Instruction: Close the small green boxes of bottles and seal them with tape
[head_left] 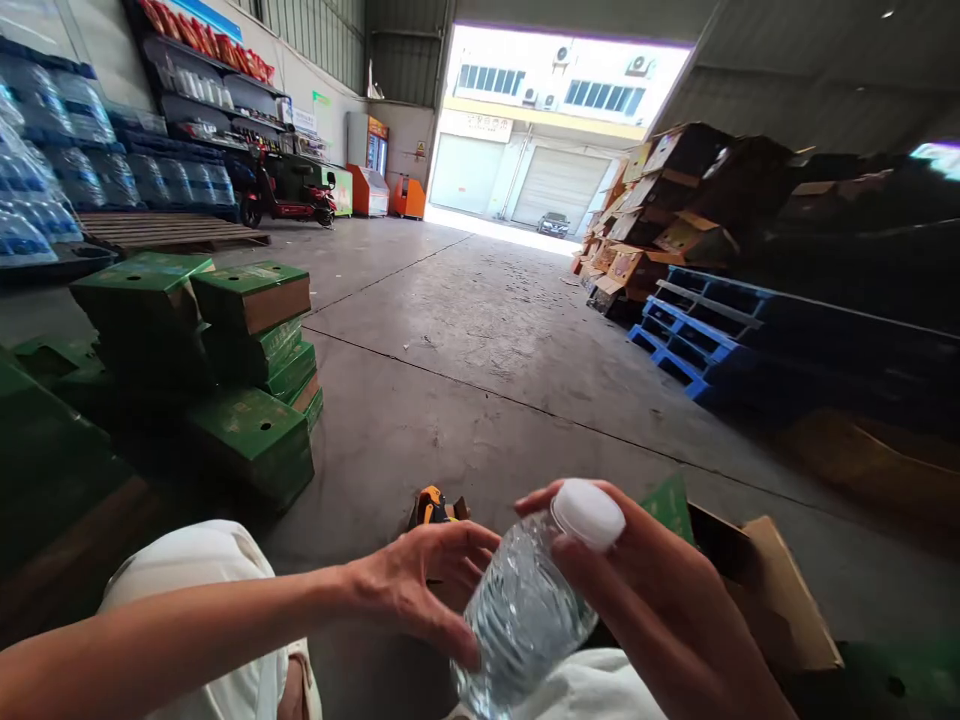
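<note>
A clear plastic bottle with a wide white cap tilts in front of me, low in the middle of the head view. My right hand grips it around the upper part near the cap, fingers behind and thumb in front. My left hand is at the bottle's left side in a loose curve, with thumb and fingers apart. Its thumb overlaps the bottle's lower edge, and whether it presses there I cannot tell. Behind my left hand, a small black-and-orange object is partly hidden.
Green boxes stand stacked at left. An opened cardboard box lies beside my right arm. Farther right are blue pallets and piled cartons. Wrapped water bottles, a wooden pallet and a red scooter line the left wall.
</note>
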